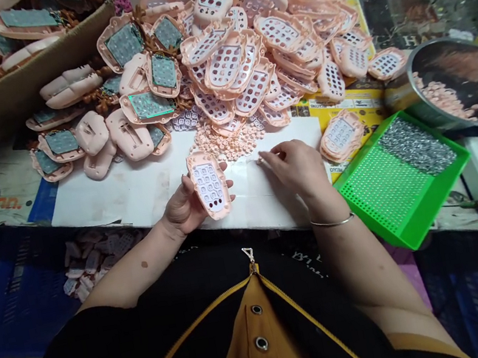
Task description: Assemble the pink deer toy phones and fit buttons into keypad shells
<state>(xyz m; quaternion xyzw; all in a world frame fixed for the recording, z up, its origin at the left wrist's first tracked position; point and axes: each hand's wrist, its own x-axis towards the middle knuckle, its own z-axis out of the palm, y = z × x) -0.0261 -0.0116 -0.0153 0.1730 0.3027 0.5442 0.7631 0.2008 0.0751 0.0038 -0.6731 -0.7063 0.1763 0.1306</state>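
Note:
My left hand (183, 207) grips a pink plastic shell (209, 185), inner side up, with a white, translucent keypad sheet lying in it. The dark holes at its near end are uncovered. To the right, my right hand (296, 166) is over the white board (161, 183), thumb and forefinger pinched together; whatever is between them is too small to make out. Just beyond its fingertips spreads a heap of tiny pink buttons (232, 142). Right of that hand lies another small stack of pink shells (341, 135).
A large pile of pink shells (236, 56) rises at the back. Shells with green circuit boards (145, 106) lie at left, by a cardboard box (30, 74). At right stand a green basket (360, 182) of screws and a metal bowl (412, 59) holding pink pieces.

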